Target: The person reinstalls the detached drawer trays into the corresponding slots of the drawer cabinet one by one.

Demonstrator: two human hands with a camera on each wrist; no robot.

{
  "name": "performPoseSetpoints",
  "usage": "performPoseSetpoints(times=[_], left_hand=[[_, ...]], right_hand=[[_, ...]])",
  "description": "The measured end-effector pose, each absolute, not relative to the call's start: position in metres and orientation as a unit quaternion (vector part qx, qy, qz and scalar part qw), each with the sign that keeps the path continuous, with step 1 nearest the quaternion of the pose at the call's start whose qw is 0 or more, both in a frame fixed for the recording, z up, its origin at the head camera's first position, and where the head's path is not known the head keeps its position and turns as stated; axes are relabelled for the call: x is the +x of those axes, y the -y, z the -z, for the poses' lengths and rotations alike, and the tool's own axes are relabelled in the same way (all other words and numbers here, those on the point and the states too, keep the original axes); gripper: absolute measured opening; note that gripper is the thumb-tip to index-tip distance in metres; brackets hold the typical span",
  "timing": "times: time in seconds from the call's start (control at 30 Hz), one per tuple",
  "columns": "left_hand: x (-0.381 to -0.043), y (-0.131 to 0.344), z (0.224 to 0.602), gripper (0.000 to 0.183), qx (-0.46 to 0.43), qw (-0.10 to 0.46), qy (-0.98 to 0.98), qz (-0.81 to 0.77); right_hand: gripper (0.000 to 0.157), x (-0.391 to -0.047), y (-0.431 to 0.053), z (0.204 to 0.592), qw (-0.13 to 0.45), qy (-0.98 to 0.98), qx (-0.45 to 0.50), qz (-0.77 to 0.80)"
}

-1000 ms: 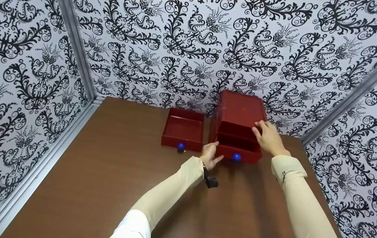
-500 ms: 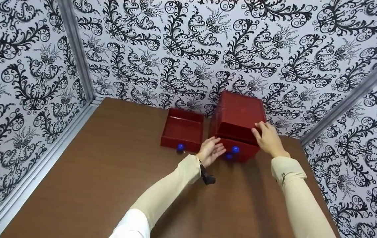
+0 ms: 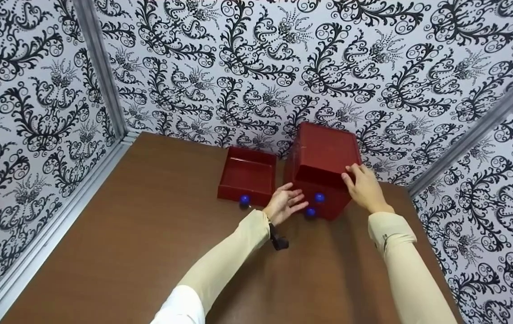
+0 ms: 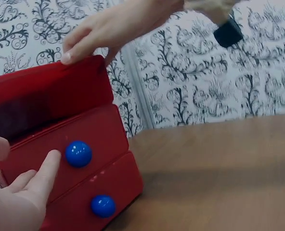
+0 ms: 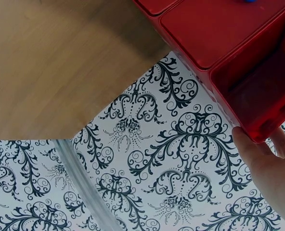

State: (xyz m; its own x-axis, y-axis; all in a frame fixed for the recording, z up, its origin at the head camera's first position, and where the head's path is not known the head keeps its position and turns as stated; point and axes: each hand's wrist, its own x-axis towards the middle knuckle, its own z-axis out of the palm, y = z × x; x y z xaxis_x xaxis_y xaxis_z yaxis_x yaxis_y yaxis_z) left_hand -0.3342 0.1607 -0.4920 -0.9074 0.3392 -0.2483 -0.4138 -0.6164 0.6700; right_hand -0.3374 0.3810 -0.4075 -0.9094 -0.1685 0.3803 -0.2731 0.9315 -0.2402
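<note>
Found the red cabinet at the far side of the brown desk, at two o'clock from the desk's middle, close to the patterned back wall. Counted two drawer fronts set in it, bearing an upper blue knob and a lower blue knob, below a hollow top compartment. Saw the right hand at the cabinet's four o'clock, pinching the corner of its top panel between thumb and fingers. Noted the left hand at about eight o'clock, with fingers spread and index tip just beside the upper blue knob, in the way of part of the drawer fronts; could not tell whether touching them. Spotted the loose drawer just beside the cabinet at nine o'clock, with a third blue knob facing six and its near right corner partly behind the left hand. Saw a black strap at the left cuff, pointing to five o'clock. Noticed a grey post well apart from the cabinet, toward ten o'clock, and a grey rail toward three.
</note>
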Motion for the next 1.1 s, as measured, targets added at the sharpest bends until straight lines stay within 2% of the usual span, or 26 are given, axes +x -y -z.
performPoseSetpoints(times=[0.3,0.6,0.73,0.8,0.87,1.1], left_hand=[[-0.342,-0.108,0.488,0.022,-0.016,0.087,-0.572,-0.815],[-0.358,-0.032,0.488,0.023,-0.121,0.001,-0.581,-0.805],[-0.362,-0.010,0.496,0.017,-0.139,-0.087,-0.682,-0.713],[-0.363,-0.002,0.501,0.017,-0.145,-0.107,-0.744,-0.643],[-0.363,0.006,0.508,0.021,-0.153,-0.099,-0.786,-0.590],[-0.365,0.024,0.528,0.058,-0.174,0.031,-0.778,-0.603]], right_hand=[[0.035,-0.335,-0.384,0.408,0.184,0.965,0.111,-0.151],[0.035,-0.340,-0.388,0.405,0.189,0.965,0.113,-0.142],[0.035,-0.339,-0.387,0.405,0.192,0.964,0.115,-0.142],[0.034,-0.339,-0.387,0.405,0.193,0.964,0.113,-0.141],[0.034,-0.338,-0.386,0.406,0.196,0.964,0.113,-0.140],[0.034,-0.339,-0.381,0.410,0.194,0.964,0.115,-0.142]])
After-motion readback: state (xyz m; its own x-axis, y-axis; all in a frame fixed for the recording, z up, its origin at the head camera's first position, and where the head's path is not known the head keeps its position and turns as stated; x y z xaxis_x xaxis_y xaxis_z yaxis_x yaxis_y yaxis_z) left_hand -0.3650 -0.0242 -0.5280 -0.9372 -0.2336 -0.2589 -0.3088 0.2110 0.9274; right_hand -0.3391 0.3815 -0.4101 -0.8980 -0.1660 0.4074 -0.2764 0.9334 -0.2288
